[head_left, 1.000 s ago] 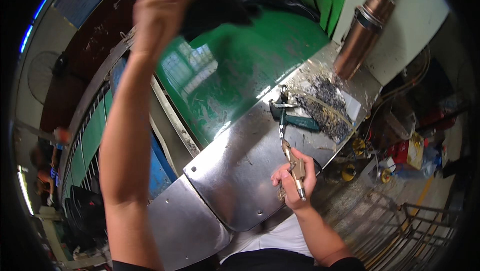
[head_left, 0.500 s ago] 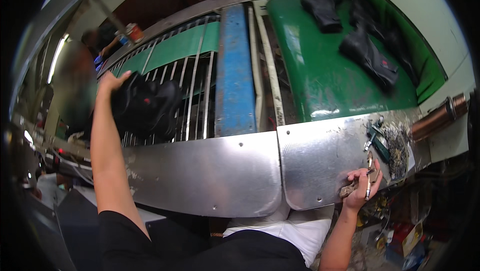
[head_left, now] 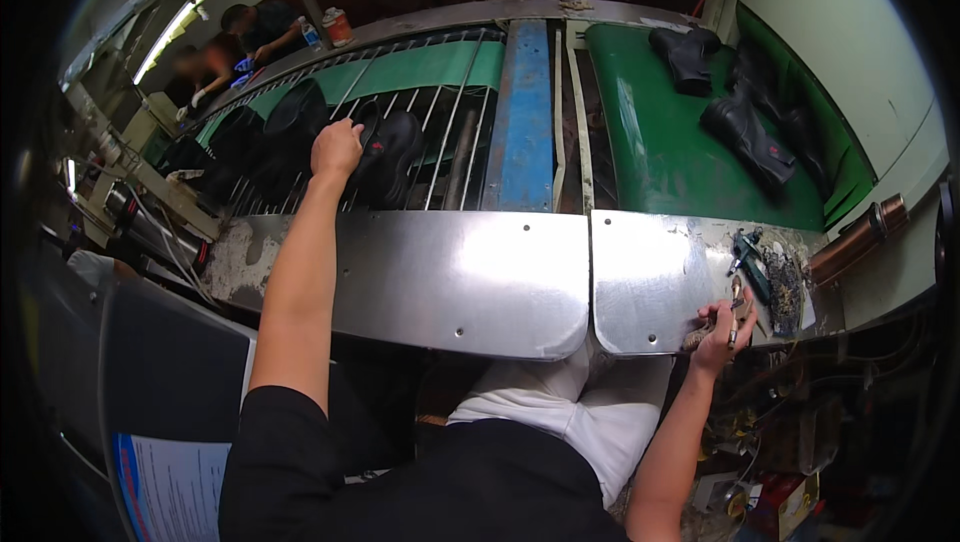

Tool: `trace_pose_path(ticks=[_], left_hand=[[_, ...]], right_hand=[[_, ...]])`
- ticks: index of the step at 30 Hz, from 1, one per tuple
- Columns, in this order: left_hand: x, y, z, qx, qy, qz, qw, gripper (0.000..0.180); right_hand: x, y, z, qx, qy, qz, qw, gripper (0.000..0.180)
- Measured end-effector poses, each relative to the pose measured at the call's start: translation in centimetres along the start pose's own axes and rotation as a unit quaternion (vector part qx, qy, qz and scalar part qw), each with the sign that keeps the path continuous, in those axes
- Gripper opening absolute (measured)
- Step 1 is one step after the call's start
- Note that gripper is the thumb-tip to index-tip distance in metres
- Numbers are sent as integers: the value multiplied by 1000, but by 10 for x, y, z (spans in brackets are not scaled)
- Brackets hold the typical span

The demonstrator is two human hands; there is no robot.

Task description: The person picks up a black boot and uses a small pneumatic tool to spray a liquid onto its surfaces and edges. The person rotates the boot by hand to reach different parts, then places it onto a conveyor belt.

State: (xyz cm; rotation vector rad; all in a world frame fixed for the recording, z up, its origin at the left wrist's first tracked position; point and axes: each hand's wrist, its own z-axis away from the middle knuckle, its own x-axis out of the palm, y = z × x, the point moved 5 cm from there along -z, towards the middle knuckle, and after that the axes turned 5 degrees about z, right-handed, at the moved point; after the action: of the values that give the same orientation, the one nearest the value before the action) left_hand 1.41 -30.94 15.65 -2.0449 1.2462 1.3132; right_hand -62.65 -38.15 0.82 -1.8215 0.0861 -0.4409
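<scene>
On the wire-rod rack (head_left: 440,157) beyond the curved sheet-metal table (head_left: 450,277), the left hand (head_left: 336,149) rests closed on a black rubber boot (head_left: 388,154), apparently just set down among other dark boots. The right hand (head_left: 722,327), at the table's near edge, grips a slim metal hand tool (head_left: 735,304). Three more black boots (head_left: 735,92) lie on the green conveyor belt (head_left: 660,147), seemingly still to be handled.

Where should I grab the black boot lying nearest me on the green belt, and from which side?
Grip the black boot around its upright shaft end, coming from the near edge of the green belt. It lies on its side with that narrower tube angled up-left, apart from the other boots, so fingers likely wrap it cleanly.
</scene>
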Motion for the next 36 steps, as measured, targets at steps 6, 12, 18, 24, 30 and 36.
trace_pose_path(ticks=[6, 12, 18, 24, 30, 36], left_hand=[[-79, 71, 101, 191, -20, 302, 934, 4], [-75, 127, 222, 275, -323, 326, 845, 9], [-79, 252, 203, 471, -282, 329, 768, 58], [18, 325, 196, 479, -227, 40, 847, 30], [-64, 296, 165, 480, -162, 219, 834, 49], [-149, 191, 128, 187, 26, 565, 803, 82]], right_hand=[[-11, -6, -5, -8, -15, -11, 1000, 48], [-7, -3, 0, -8, -16, -8, 1000, 51], [-19, 3, -3, 4, 3, 13, 1000, 53], [2, -9, 11, -17, -27, 36, 999, 50], [-7, -5, -3, -11, -8, -4, 1000, 50], [-12, -5, -5, -29, -16, 16, 999, 50]])
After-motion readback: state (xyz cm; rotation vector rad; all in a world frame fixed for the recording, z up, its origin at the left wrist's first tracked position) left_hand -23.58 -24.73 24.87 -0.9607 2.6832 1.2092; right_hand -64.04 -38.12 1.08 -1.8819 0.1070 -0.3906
